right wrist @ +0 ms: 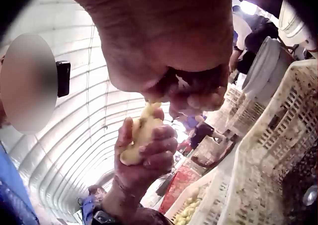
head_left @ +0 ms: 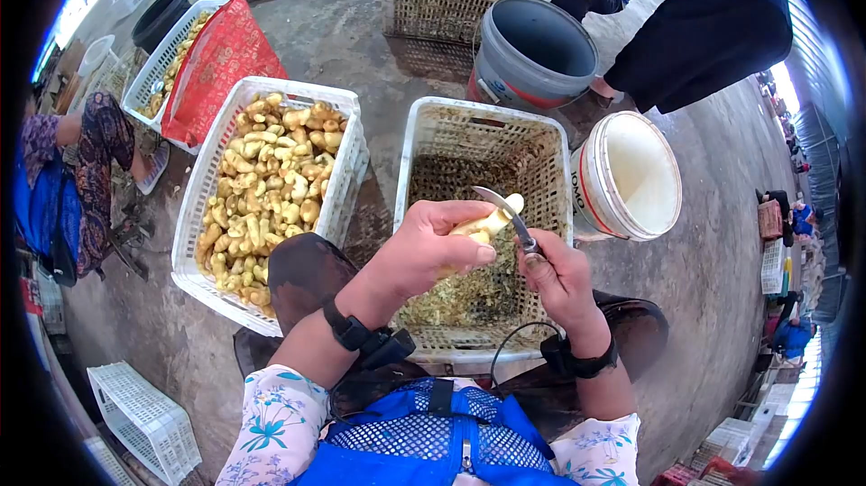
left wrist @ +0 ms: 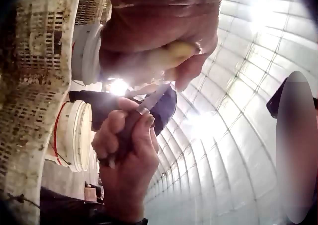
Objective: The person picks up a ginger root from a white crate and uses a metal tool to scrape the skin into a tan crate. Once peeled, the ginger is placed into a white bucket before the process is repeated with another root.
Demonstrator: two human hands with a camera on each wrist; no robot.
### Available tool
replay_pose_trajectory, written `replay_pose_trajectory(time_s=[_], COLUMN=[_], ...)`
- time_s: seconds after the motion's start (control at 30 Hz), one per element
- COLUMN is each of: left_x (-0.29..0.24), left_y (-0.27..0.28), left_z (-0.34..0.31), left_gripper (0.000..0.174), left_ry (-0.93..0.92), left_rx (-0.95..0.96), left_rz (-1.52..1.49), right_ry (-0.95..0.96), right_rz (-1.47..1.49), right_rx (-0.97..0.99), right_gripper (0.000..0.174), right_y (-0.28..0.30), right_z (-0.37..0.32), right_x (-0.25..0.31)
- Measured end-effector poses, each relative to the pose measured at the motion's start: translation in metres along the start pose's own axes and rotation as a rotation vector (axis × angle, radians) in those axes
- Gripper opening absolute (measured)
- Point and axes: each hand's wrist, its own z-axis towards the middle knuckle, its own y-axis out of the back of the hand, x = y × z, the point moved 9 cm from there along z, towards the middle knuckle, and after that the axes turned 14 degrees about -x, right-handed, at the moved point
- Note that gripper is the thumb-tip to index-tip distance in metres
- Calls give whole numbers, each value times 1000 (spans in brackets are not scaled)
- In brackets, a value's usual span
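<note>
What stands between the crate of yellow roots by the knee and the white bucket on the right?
The head view shows a stained white crate there, with scraps inside it.

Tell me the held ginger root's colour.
The ginger root is pale yellow, clearest in the head view.

The curved silver knife blade (head_left: pixel 514 216) is smooth, shiny metal; the knobbly pale-yellow root (head_left: pixel 483 230) looks smooth. The rectangular white lattice crate (head_left: pixel 541 170) is grime-roughened plastic, the round grey bucket (head_left: pixel 505 67) smooth plastic. The blue vest (head_left: pixel 397 436) is mesh cloth, the grey floor (head_left: pixel 704 306) matt, rough concrete.
</note>
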Motion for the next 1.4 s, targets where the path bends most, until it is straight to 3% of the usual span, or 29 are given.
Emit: replay_pose_trajectory(time_s=[0.03, 0.13, 0.23, 0.33, 0.53, 0.63, 0.73, 0.87, 1.33, 1.4], left_x=[0, -10, -16, -6, -12, -18, -19, -18, -22, -17], left_y=[-3, 0, -3, -2, -11, -13, -2, -5, -5, -5], left_z=[0, -1, -3, 2, -1, -4, -3, -1, -4, -5], left_gripper=[55, 53, 52, 47, 50, 44, 44, 42, 37, 37], left_ry=[14, -194, -266, -115, -114, -69, -119, -170, -269, -170], left_rx=[40, -112, -98, 6, 91, 57, -56, -50, -59, -89], left_rz=[-53, 195, 245, 47, 41, -3, 199, 203, 376, 269], right_ry=[-13, -131, -159, -278, -461, -251, 164, 298, 346, 361], right_rz=[10, 122, 137, 326, 585, 298, -83, -197, -333, -327], right_rx=[20, 19, 26, 143, 243, 43, -169, -175, -182, -210], right_gripper=[35, 36, 26, 27, 26, 24, 22, 23, 28, 29], right_y=[-1, -3, -6, -13, -18, -5, 19, 19, 14, 16], right_z=[-1, -4, -5, -8, -13, -9, -6, -7, 2, 2], right_x=[0, -8, -4, -2, 0, 6, 34, 50, 39, 36])
